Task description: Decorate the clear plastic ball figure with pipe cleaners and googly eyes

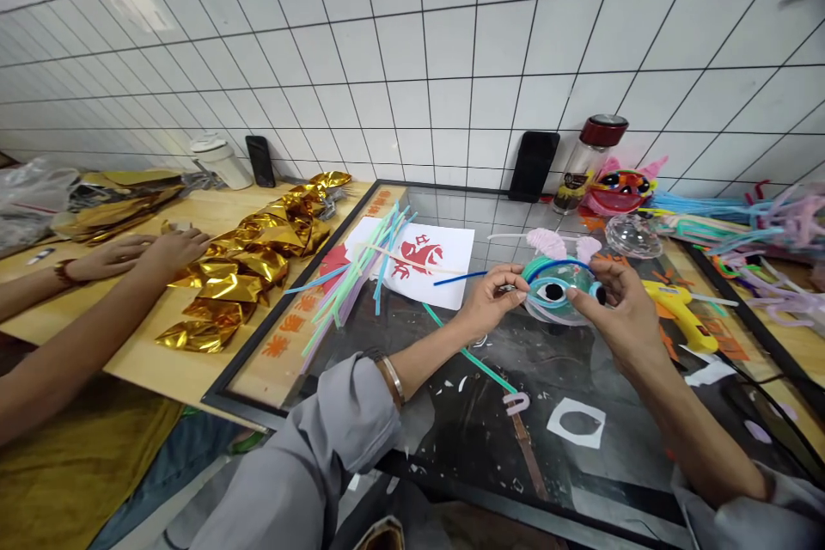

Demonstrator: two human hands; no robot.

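A clear plastic half-ball craft (553, 290) with a black-and-white eye, teal and blue pipe cleaners around it and pink fuzzy ears sits between both my hands above the glass table top (477, 395). My left hand (490, 296) pinches its left side, where a blue pipe cleaner (459, 278) sticks out. My right hand (612, 302) grips its right side with curled fingers. A loose teal pipe cleaner (473, 358) lies below my left wrist.
A yellow glue gun (678, 309) lies to the right. A sheaf of pipe cleaners (361, 275) and a white sheet with a red cut-out (422, 262) lie to the left. Gold foil (245, 262) covers the wooden table, where another person's hands (138, 253) rest. Phones and a jar (583, 159) lean on the tiled wall.
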